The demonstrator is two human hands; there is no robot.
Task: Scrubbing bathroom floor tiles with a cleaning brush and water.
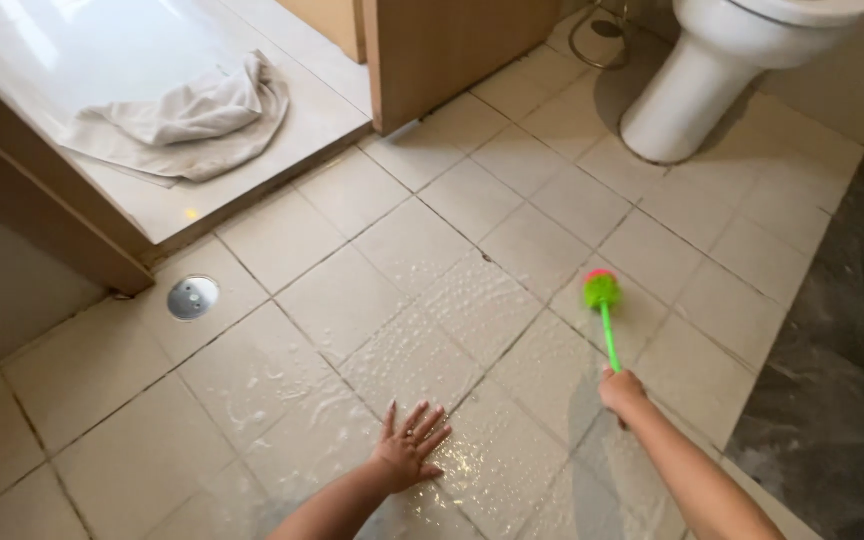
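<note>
Here, a long-handled scrubbing brush with a bright green plastic shaft and a green-and-pink bristle head (603,310) rests head-down on the wet, soapy beige floor tiles (432,330), its long axis running straight away from the person, from the grip up toward the far wall. The right hand (620,390) is wrapped tight around the near end of the shaft, fingers closed on it, arm stretched forward and almost straight, so the bristle head lies directly ahead of that hand. The left hand (410,450) is well apart from the brush, pressed flat on the suds with fingers spread wide and holding nothing, forearm angled in from below. Beyond the brush stands the base of a white ceramic toilet (697,95). Off to the left, a round metal floor drain (193,297) sits beside a raised white shower tray (282,150), on which a crumpled pale grey towel (187,120) lies. A wooden door panel (452,50) stands between tray and toilet.
</note>
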